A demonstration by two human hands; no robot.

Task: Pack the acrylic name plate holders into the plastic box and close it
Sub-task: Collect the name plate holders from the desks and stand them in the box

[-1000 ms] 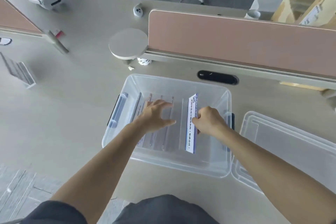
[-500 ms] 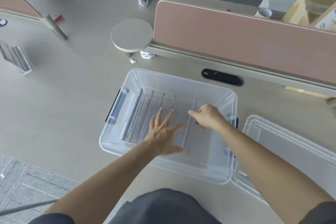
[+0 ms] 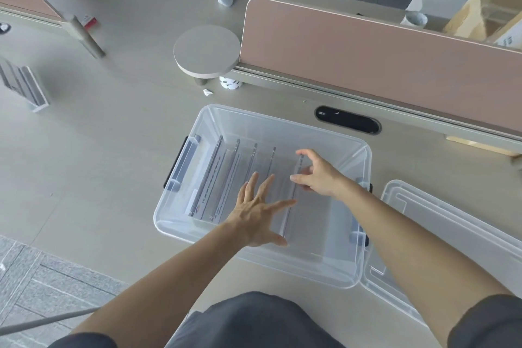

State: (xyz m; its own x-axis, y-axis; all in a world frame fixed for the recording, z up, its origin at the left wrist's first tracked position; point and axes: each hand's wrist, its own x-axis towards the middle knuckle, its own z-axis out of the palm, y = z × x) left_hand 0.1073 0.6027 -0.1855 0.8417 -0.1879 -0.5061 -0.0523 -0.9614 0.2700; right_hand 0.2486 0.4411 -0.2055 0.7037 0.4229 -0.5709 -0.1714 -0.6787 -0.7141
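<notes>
Name plate holders (image 3: 226, 178) stand on edge in a row inside the clear plastic box (image 3: 364, 234) at the centre of the frame, filling its left half, while the right half looks bare.

Nearest the camera, both forearms reach up from the bottom edge into the box. The left hand (image 3: 258, 213) is open with its fingers spread, palm down and flat over the near middle of the row, gripping nothing. It seems to brace the holders so they do not tip.

A little further in, the right hand (image 3: 316, 178) is loosely curled. Its thumb and forefinger pinch the top edge of the rightmost holder (image 3: 291, 203), which sits slightly apart from the others.

To do this step well, I would slide that last holder snug against its neighbours and let go only once it stands on its own. Acrylic is likely slick and may topple like dominoes.

At lower right the lid (image 3: 452, 234) lies flat on the desk (image 3: 113, 150), just beside the box. More holders (image 3: 21, 85) wait at the far left edge.
</notes>
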